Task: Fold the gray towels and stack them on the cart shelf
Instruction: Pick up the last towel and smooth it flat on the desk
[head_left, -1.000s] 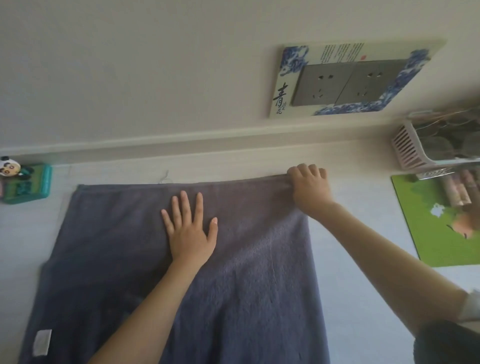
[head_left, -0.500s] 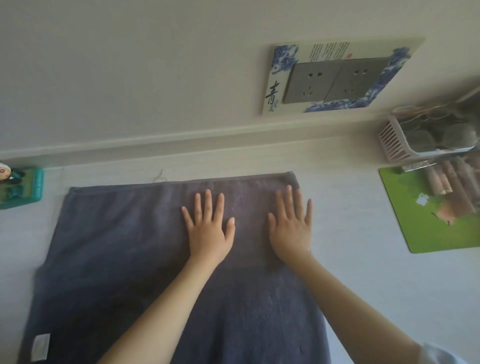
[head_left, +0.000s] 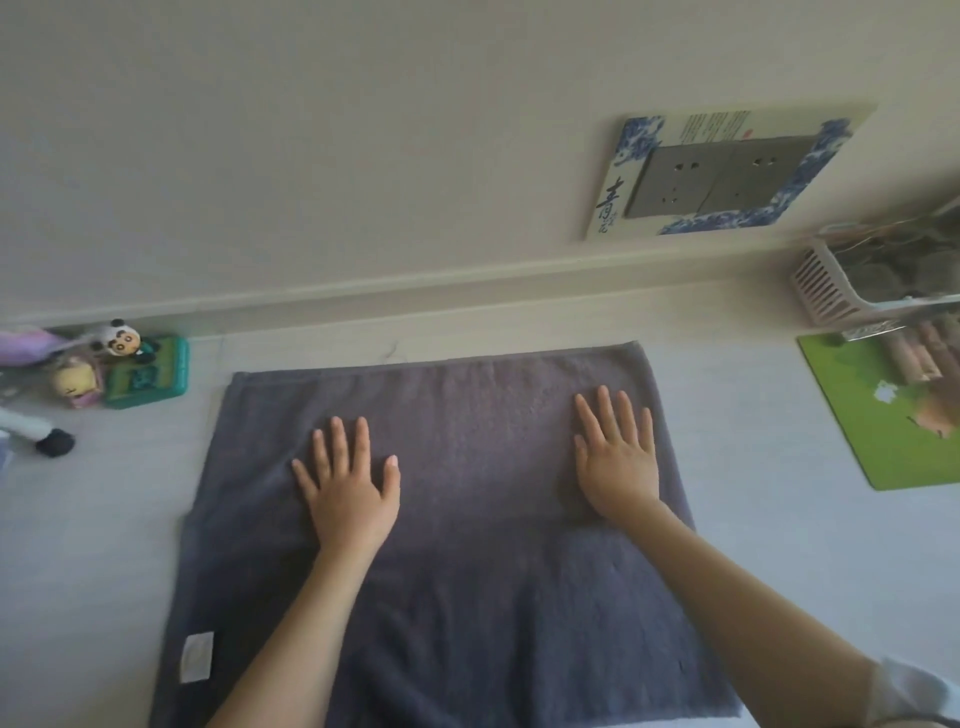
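Gray terry cloth filled the near part of the view: the towel lay spread flat on the pale table, its near edge running out of view at 6 o'clock and its far hem lying just short of the wall. A white label sat near its 7 o'clock corner. Both hands lay palm down on the far half of the cloth, well apart from each other. The left hand, at about 10 o'clock from the towel's middle, had its grip apart, fingers straight and spread, pressing the pile. The right hand, at about 2 o'clock and close to the right edge, was likewise flat with fingers apart, clamped on nothing.

Beyond the towel, toy figures stood at 9 to 10 o'clock by the wall, a green mat lay at 3 o'clock, and a slatted pink basket sat past it under a wall socket.

The cloth looked ready for a fold. The likely trouble was a skewed fold: the left edge flared outward toward the near end, so corners brought together might not match. Pushing outward too hard could also drag the towel toward the toys. No cart shelf was in view.
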